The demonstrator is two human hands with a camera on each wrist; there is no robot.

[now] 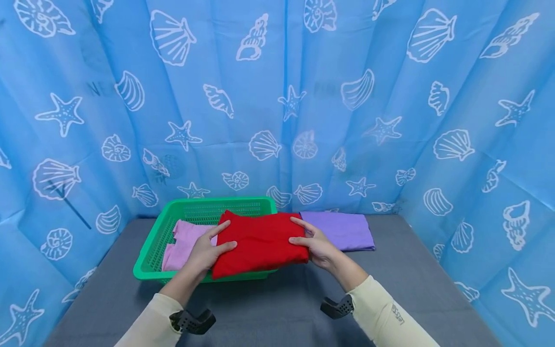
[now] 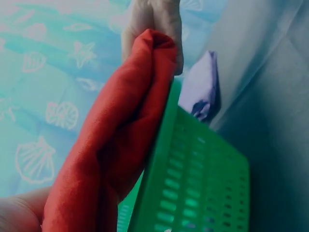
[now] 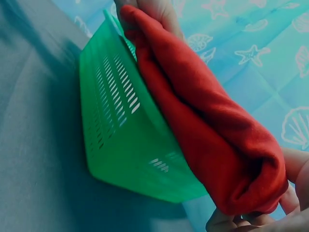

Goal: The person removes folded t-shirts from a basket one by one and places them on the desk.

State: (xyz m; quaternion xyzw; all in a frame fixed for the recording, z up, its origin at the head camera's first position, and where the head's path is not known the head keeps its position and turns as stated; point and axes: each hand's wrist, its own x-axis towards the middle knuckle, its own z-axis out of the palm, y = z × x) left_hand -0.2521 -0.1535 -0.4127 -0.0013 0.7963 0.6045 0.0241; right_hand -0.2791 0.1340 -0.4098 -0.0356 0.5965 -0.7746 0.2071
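Observation:
Between both hands hangs a folded red cloth, over the right part of a green plastic basket. My left hand grips its left end, thumb and a finger lying on top. At the other end my right hand holds the cloth, thumb above and other fingers beneath, as the right wrist view shows. Folds run along the near side of the red cloth, close over the basket's rim. A pink cloth lies inside the basket, partly hidden by the left hand and the red cloth.
A folded purple cloth lies on the grey table right of the basket, at the back. Behind and on both sides hangs a blue curtain with white shell and starfish prints. Each sleeved wrist wears a black mount.

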